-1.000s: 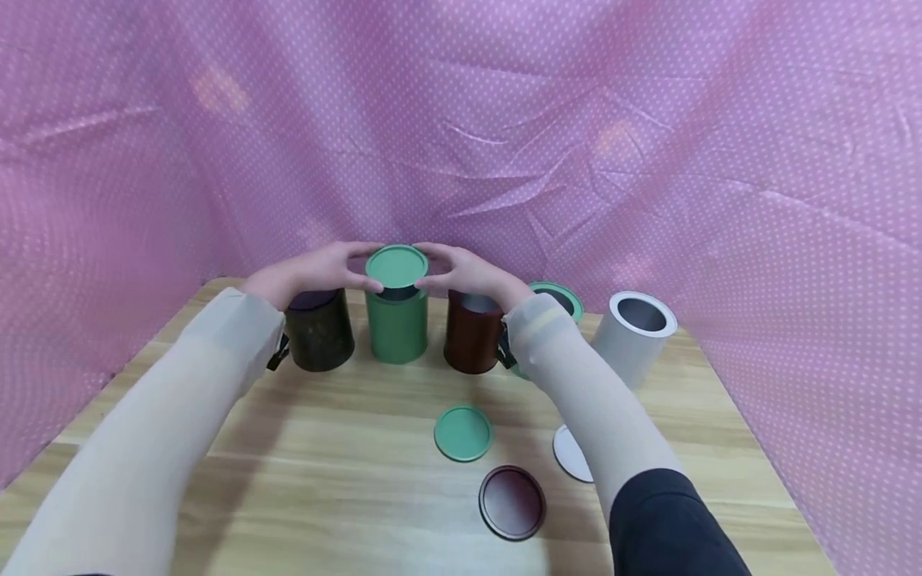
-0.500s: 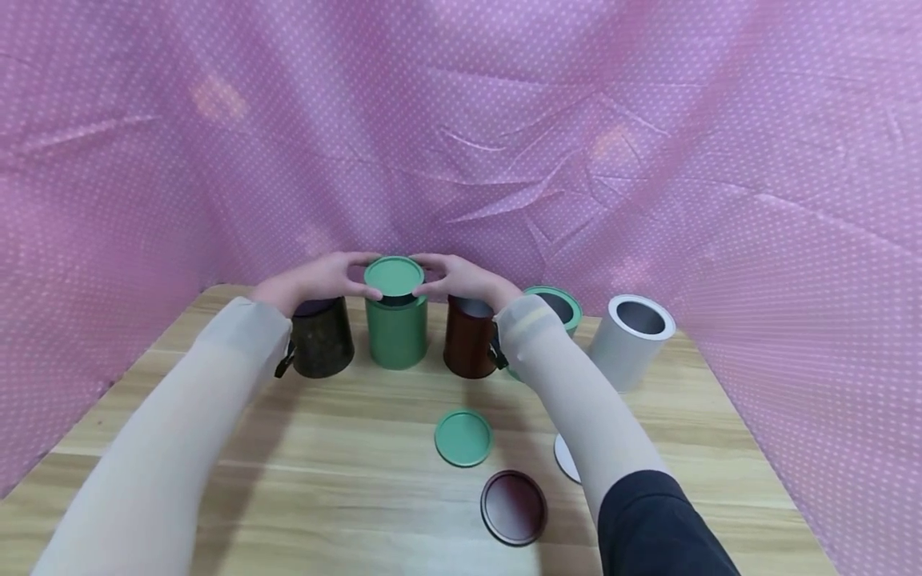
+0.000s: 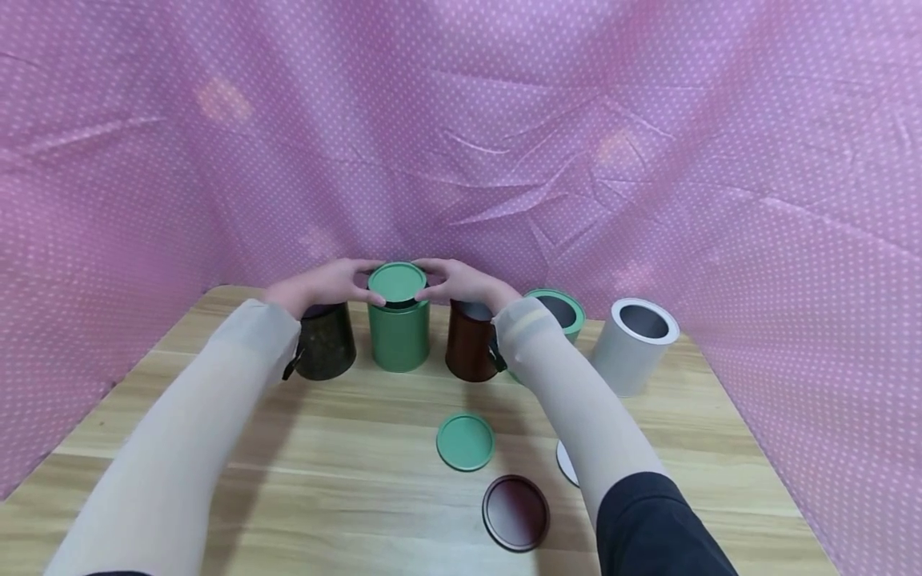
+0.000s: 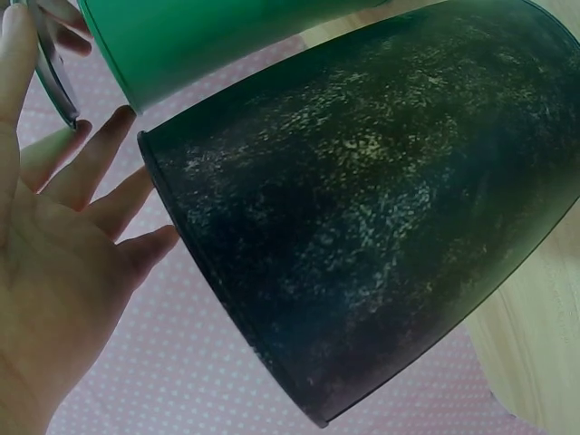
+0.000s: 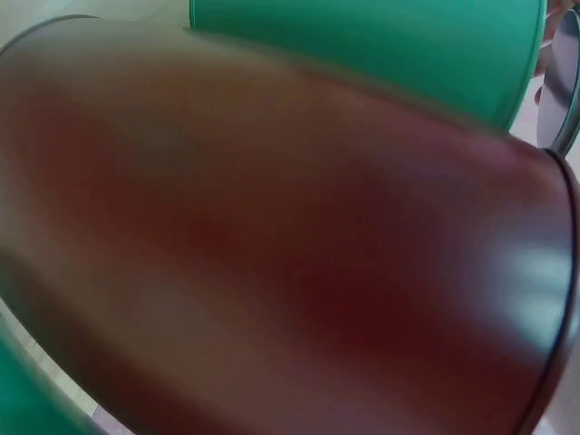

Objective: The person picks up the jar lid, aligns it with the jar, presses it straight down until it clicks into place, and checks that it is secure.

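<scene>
The green lid (image 3: 398, 283) is between the hands: the left hand (image 3: 333, 282) grips its left edge and the right hand (image 3: 463, 282) its right edge, each with the thumb at the near rim and fingers toward the far rim. The green can (image 3: 399, 340) stands directly below the lid; a dark gap in the head view shows the two apart. The black can (image 3: 327, 348) stands below the left hand, the red-brown can (image 3: 468, 348) below the right. Whether the left hand's lower fingers touch either neighbouring rim cannot be determined. For this step, judged to be fitting the lid, hold it level and centre it over the mouth before applying pressure. Load both sides equally; a tilted lid would probably bind. Clear fingertips from the rim to prevent pinching, and limit sideways wrist movement: adjacent cans could be knocked.
</scene>
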`<state>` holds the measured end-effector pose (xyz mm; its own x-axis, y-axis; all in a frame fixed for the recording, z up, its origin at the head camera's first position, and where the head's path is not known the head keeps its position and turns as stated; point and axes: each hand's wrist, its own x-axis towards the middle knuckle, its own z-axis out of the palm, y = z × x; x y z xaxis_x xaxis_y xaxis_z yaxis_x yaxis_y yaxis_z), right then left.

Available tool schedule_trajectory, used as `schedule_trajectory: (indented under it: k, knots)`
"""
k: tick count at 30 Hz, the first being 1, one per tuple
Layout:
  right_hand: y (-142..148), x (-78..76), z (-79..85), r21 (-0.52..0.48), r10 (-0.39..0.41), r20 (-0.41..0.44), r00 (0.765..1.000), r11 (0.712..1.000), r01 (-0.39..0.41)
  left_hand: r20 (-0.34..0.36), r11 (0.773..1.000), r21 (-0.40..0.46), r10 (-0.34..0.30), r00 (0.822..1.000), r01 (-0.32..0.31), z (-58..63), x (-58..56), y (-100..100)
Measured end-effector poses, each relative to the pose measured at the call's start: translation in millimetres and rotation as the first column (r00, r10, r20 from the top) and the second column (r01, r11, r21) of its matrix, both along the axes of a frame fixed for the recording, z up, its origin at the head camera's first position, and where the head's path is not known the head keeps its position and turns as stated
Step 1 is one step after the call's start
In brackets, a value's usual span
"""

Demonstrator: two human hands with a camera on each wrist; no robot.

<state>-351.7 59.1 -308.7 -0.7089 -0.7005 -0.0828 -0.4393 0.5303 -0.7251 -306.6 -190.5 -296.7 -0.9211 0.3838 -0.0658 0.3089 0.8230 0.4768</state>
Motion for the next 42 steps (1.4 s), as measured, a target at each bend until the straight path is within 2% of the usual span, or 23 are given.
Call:
schedule_trajectory:
  k: [16, 25, 42]
  knots:
    - [-4, -3.8, -7.5, 0.046, -0.025, 0.029, 0.999, 0.999, 0.023, 0.068, 1.000, 0.016, -0.011, 0.998, 0.010, -11.5, -0.2, 0]
    - [-6, -2.3, -7.3, 0.108, -0.033, -0.023, 0.999, 0.994, 0.035, 0.065, 1.000, -0.014, -0.011, 0.998, 0.011, -9.2, 1.6, 4]
    - [-9, -8.6, -9.2, 0.116, -0.049, 0.009, 0.999, 0.992, 0.047, 0.086, 1.000, 0.009, -0.027, 0.996, 0.026, -10.6, -6.8, 2]
